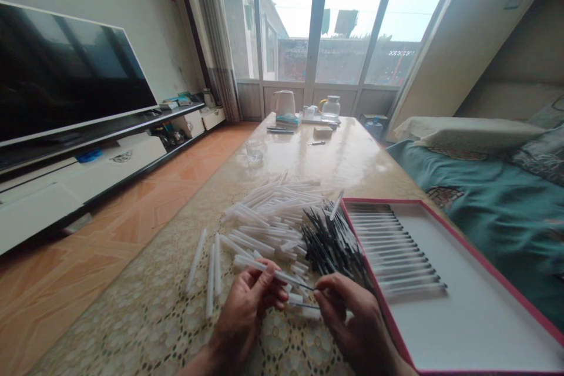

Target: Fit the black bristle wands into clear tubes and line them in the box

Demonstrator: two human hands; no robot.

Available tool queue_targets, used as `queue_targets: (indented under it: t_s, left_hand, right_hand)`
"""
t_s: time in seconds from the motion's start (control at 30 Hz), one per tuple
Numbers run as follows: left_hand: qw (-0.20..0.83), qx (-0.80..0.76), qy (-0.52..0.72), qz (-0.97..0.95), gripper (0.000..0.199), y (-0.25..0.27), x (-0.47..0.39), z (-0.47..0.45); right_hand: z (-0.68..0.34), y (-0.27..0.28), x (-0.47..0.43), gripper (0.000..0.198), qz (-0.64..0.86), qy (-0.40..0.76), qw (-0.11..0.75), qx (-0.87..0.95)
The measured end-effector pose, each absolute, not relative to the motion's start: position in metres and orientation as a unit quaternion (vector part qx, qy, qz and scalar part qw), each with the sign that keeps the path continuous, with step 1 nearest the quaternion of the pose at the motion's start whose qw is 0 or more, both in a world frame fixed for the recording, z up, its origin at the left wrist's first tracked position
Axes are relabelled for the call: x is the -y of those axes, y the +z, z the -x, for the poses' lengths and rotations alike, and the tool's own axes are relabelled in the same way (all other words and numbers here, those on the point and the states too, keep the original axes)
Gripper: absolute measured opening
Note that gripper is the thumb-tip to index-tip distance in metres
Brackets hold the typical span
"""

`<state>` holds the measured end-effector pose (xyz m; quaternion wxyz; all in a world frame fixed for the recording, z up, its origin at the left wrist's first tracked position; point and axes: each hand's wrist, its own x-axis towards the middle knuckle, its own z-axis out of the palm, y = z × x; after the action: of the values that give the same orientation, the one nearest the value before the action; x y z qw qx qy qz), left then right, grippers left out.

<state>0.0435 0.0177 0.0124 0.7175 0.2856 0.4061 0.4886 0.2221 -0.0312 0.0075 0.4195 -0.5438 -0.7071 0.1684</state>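
Observation:
My left hand (249,302) pinches a translucent white plastic tube (245,262) between thumb and fingers. My right hand (352,314) is closed on a thin dark rod (307,286), whose other end runs in line with the tube; how far it sits inside I cannot tell. Below it, a second thin rod (305,305) spans the gap between the hands. Ahead of them lies a heap of loose white tubes (273,205). Beside my right hand is a pile of thin black rods (328,241). Several dark-tipped tubes (396,252) lie in a row in a red-rimmed white tray (467,299).
A few separate tubes (212,279) lie left of the heap on the patterned table cover (154,317). Farther back are a drinking glass (254,153), a small box (323,131), a kettle (285,104) and a glass pitcher (331,108). A sofa (445,170) borders the right side.

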Motion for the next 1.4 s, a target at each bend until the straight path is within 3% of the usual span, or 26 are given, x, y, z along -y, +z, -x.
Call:
queue_targets:
  t_s: [0.2, 0.33, 0.4, 0.47, 0.53, 0.63, 0.77, 0.97, 1.23, 1.4]
  left_hand:
    - [0.779, -0.34, 0.42, -0.319, 0.019, 0.01, -0.011, -0.047]
    - [0.804, -0.33, 0.442, -0.224, 0.008, 0.009, -0.015, -0.044]
    - [0.799, -0.353, 0.463, -0.15, 0.004, 0.01, -0.018, -0.041]
    - [0.786, -0.375, 0.482, -0.099, 0.015, 0.012, -0.021, -0.038]
    - [0.778, -0.383, 0.491, -0.083, 0.022, 0.013, -0.023, -0.036]
    - [0.772, -0.39, 0.494, -0.085, 0.025, 0.014, -0.023, -0.036]
    - [0.764, -0.401, 0.491, -0.118, 0.02, 0.014, -0.022, -0.038]
    - [0.761, -0.389, 0.488, -0.179, 0.005, 0.008, -0.02, -0.039]
    - [0.76, -0.387, 0.489, -0.185, 0.0, 0.009, -0.018, -0.04]
    - [0.759, -0.39, 0.487, -0.189, 0.005, 0.01, -0.018, -0.041]
  right_hand:
    - [-0.216, 0.011, 0.036, 0.022, 0.527, 0.273, 0.469, 0.654]
    - [-0.219, 0.014, 0.033, 0.035, 0.515, 0.276, 0.49, 0.647]
    - [-0.222, 0.013, 0.027, 0.029, 0.559, 0.186, 0.46, 0.664]
    - [-0.224, 0.009, 0.021, 0.021, 0.601, 0.057, 0.397, 0.691]
    - [-0.224, 0.004, 0.016, 0.026, 0.618, -0.03, 0.325, 0.715]
    - [-0.223, -0.003, 0.011, 0.035, 0.626, -0.058, 0.248, 0.737]
    - [-0.225, -0.005, 0.01, 0.035, 0.644, -0.049, 0.215, 0.732]
    - [-0.226, 0.0, 0.007, 0.02, 0.648, -0.029, 0.229, 0.726]
    - [-0.226, -0.004, 0.007, 0.021, 0.626, -0.004, 0.262, 0.735]
    - [-0.223, -0.001, 0.012, 0.02, 0.563, 0.082, 0.392, 0.723]
